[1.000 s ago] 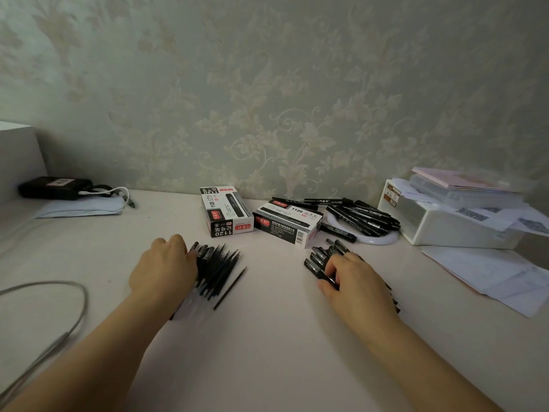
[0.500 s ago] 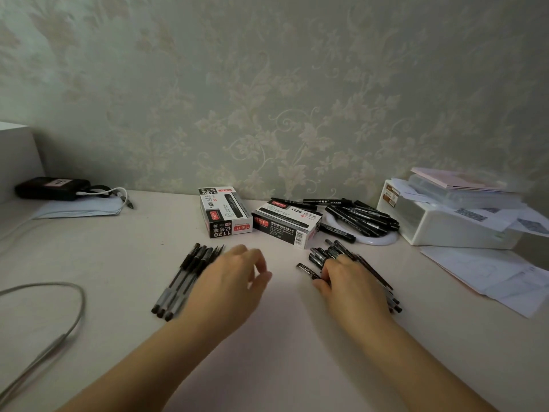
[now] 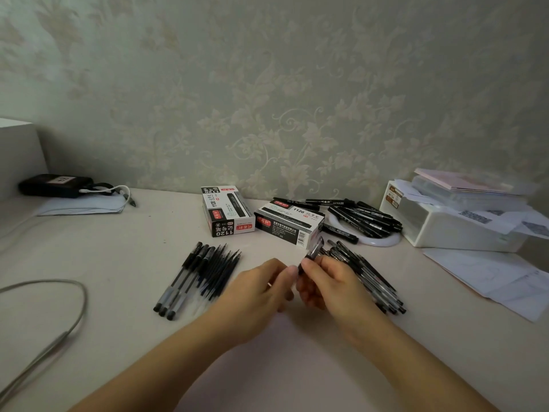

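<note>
A lifted black pen [image 3: 314, 250] is gripped in my right hand [image 3: 331, 285], its capped end pointing up and away. My left hand [image 3: 260, 291] has come up against it from the left, and its curled fingertips pinch the pen's near end. A neat row of black pens and refills [image 3: 197, 278] lies on the table left of my hands. A looser heap of black pens [image 3: 370, 276] lies to the right, partly hidden behind my right hand.
Two black-and-white pen boxes [image 3: 227, 210] [image 3: 289, 223] stand behind my hands. Black markers [image 3: 367, 217] lie on a white ring. A white storage box [image 3: 445, 226] and papers [image 3: 490, 273] fill the right side. A grey cable [image 3: 64, 319] loops at left; a black device [image 3: 55, 184] sits far left.
My left hand left the left row of pens and moved right to meet my right hand. My right hand lifted one pen off the right heap.
</note>
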Motion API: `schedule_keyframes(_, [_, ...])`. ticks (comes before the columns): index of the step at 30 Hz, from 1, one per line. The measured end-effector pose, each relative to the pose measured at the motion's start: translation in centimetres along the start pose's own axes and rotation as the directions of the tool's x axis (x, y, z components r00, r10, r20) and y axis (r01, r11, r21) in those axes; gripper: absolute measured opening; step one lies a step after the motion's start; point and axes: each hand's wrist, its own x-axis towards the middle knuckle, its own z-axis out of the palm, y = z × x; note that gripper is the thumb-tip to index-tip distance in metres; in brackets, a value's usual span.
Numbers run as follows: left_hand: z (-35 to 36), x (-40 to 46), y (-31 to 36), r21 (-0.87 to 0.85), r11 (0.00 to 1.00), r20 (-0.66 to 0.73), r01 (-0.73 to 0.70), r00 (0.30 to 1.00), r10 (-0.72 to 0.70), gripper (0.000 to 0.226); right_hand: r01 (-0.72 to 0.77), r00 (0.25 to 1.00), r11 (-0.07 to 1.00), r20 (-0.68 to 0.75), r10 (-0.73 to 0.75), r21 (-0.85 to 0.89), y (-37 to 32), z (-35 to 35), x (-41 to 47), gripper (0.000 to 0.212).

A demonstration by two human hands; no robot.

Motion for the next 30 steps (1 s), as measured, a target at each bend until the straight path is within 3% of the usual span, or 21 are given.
schedule_keyframes(4, [0.1, -0.2, -0.1, 0.095, 0.994, 0.009, -0.059, 0.998, 0.058, 0.010, -0.045, 0.993, 0.997, 0.109, 0.039, 0.055, 0.3, 0.3, -0.1, 0.022])
schedule_keyframes(10, [-0.5, 0.1, -0.6, 0.352, 0.925, 0.002, -0.140, 0.989, 0.149, 0.010, 0.022, 0.999, 0.999, -0.039, -0.021, 0.031, 0.5, -0.3, 0.2, 0.019])
schedule_keyframes(17, [-0.5, 0.1, -0.6, 0.387, 0.905, 0.006, -0.178, 0.982, 0.191, 0.019, 0.050, 0.990, 0.997, 0.131, -0.057, 0.051, 0.8, 0.0, -0.1, 0.019])
schedule_keyframes(25, [-1.3, 0.5, -0.7, 0.519, 0.839, -0.073, -0.164, 0.969, 0.235, 0.042, 0.109, 0.990, 0.988, 0.083, -0.118, 0.111, 0.2, -0.4, -0.1, 0.014])
schedule_keyframes(30, [-1.1, 0.2, -0.5, 0.550, 0.828, -0.120, -0.106, 0.971, 0.204, 0.036, 0.121, 0.993, 0.987, -0.002, -0.121, 0.110, 0.4, -0.3, 0.2, 0.008])
